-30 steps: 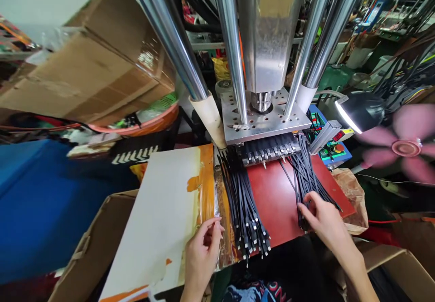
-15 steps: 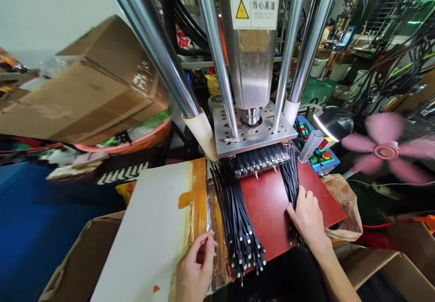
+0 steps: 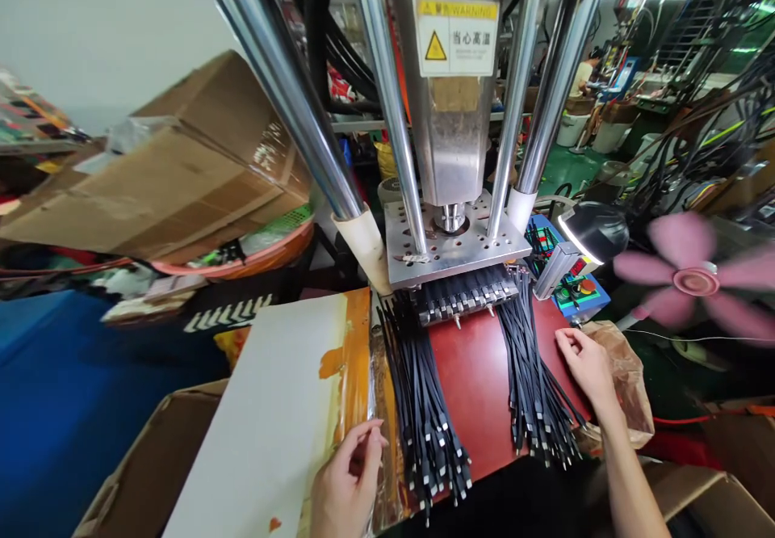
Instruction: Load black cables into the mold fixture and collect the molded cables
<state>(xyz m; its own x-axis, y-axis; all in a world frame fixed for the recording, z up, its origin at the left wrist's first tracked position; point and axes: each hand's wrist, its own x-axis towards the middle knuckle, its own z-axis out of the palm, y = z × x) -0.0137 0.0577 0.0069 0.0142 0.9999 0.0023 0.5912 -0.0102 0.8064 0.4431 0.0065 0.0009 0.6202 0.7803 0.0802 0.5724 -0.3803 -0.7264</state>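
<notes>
Two bundles of black cables lie on a red plate (image 3: 478, 376) under a press. The left bundle (image 3: 424, 409) runs along the plate's left edge; the right bundle (image 3: 529, 376) fans out toward the front edge. My right hand (image 3: 584, 360) rests flat on the plate just right of the right bundle, fingers spread, holding nothing. My left hand (image 3: 348, 481) sits at the near edge of a white board (image 3: 278, 409), fingers loosely curled against shiny foil beside the left bundle. A metal mould (image 3: 463, 296) holds a row of cable ends at the plate's back.
Chrome columns (image 3: 284, 94) and a press head with a yellow warning label (image 3: 455, 35) rise above. A lamp (image 3: 590, 231), a control box (image 3: 575, 283) and a spinning pink fan (image 3: 696, 279) stand right. Cardboard boxes (image 3: 175, 174) sit left; another box (image 3: 696, 489) at lower right.
My right hand has lifted off the right cable bundle and moved to its right onto the red plate. The bundle now lies fanned out. The left hand barely moved.
</notes>
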